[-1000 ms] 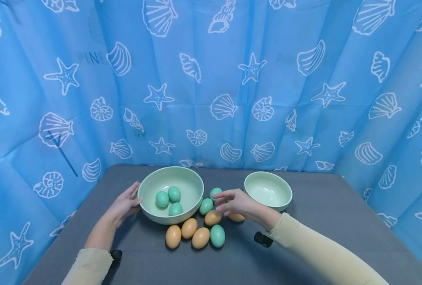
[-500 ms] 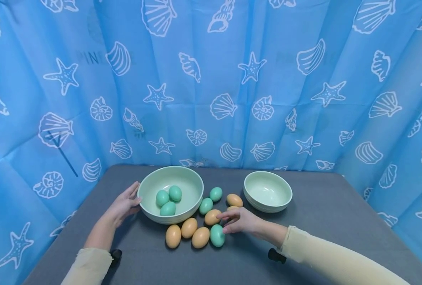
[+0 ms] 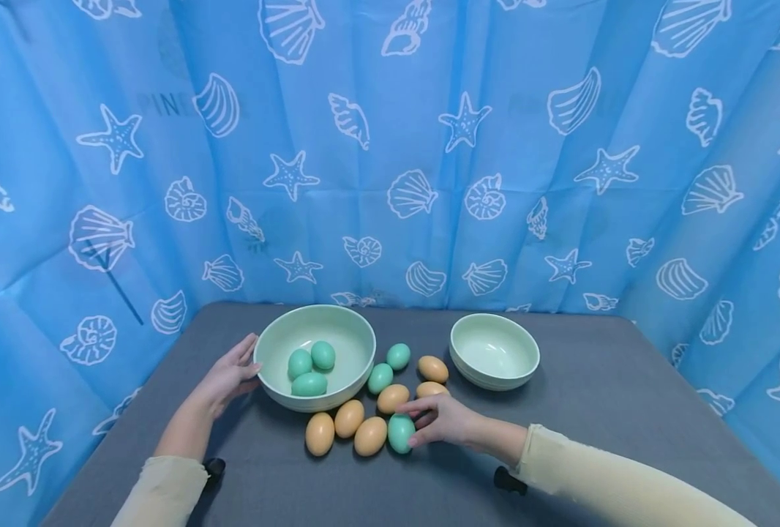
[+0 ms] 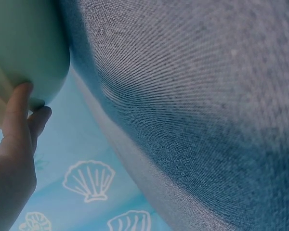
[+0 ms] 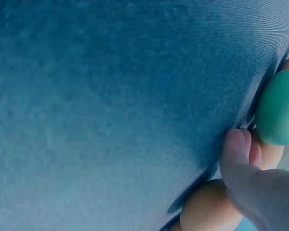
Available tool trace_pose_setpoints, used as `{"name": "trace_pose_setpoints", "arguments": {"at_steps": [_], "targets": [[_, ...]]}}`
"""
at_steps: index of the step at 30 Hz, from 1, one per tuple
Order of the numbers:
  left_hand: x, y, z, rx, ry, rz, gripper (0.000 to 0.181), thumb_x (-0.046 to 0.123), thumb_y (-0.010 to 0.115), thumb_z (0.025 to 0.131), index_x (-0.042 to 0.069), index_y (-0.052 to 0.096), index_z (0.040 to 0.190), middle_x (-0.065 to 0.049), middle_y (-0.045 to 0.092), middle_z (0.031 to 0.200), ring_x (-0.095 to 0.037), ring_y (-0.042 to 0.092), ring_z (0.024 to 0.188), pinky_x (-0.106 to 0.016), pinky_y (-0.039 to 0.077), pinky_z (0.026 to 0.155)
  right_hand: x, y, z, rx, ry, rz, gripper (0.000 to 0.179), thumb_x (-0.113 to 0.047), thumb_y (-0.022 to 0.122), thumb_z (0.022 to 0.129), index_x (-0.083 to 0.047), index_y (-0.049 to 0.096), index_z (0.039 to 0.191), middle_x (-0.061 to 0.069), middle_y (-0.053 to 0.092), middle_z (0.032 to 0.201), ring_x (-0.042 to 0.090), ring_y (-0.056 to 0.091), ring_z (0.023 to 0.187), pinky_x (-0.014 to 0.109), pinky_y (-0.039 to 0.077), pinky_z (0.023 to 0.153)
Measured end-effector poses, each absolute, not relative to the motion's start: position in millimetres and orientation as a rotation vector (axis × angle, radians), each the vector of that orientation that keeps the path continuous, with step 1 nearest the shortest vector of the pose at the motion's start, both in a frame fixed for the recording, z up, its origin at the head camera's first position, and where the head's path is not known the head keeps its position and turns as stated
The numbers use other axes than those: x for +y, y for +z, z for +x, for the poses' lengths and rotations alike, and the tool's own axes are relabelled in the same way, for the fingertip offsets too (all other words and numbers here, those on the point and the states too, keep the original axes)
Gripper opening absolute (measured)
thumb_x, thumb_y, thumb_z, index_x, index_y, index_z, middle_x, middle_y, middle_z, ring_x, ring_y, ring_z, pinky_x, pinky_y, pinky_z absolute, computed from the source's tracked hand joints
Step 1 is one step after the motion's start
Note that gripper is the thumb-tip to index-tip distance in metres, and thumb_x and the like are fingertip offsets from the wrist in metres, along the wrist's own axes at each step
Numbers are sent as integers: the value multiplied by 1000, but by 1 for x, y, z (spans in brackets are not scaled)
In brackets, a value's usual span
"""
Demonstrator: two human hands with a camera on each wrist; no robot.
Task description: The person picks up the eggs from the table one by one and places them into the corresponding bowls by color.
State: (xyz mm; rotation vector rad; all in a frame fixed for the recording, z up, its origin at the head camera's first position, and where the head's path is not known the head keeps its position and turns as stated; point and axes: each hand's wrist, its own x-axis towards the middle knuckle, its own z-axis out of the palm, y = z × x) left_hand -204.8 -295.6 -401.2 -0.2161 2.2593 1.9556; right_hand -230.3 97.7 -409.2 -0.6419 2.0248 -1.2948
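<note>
In the head view my left hand (image 3: pixel 230 377) rests its straight fingers and thumb against the outer left wall of the large pale-green bowl (image 3: pixel 357 333). Its fingertips (image 4: pixel 23 91) also meet that wall in the left wrist view. Three green eggs lie inside the bowl. My right hand (image 3: pixel 448 421) reaches to a green egg (image 3: pixel 399 433) in the front row on the table. The index finger is above this egg and the thumb by its right side. In the right wrist view a gap shows between the thumb (image 5: pixel 236 142) and the green egg (image 5: pixel 278 108).
Several brown eggs, such as one brown egg (image 3: pixel 370 437), lie around the green one. Two more green eggs, including this green egg (image 3: pixel 399 356), lie right of the large bowl. A smaller pale-green bowl (image 3: pixel 495 377) stands at the back right, before a blue shell-patterned curtain (image 3: pixel 364 183).
My right hand has come forward and down from above the back eggs to the front green egg. One green egg in the large bowl has rolled left. The left hand has stayed put.
</note>
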Motion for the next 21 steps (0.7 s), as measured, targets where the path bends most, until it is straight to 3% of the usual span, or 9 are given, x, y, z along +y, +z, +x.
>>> {"name": "trace_pose_setpoints", "arguments": {"at_steps": [9, 15, 21], "targets": [[-294, -400, -206, 2254, 1958, -236, 71, 1, 37, 107, 7, -10, 160, -15, -10, 167, -40, -2, 153, -60, 25, 118, 95, -409, -226, 2035, -1301, -624, 52, -1, 76, 87, 2, 60, 136, 15, 61, 128, 23, 63, 110, 33, 58, 84], [-294, -399, -205, 2250, 1957, -244, 71, 2, 37, 107, 7, -9, 160, -15, -9, 167, -40, -1, 153, -61, 24, 118, 90, -408, -220, 2051, -1311, -630, 53, 0, 76, 86, 2, 60, 136, 20, 59, 137, 19, 64, 107, 31, 57, 82], [-294, -398, -205, 2237, 1962, -240, 70, 2, 37, 107, 7, -9, 160, -15, -9, 167, -40, -3, 153, -62, 23, 118, 88, -408, -216, 2087, -1315, -639, 52, 1, 78, 84, 2, 62, 134, 17, 63, 131, 13, 59, 93, 25, 51, 72]]}}
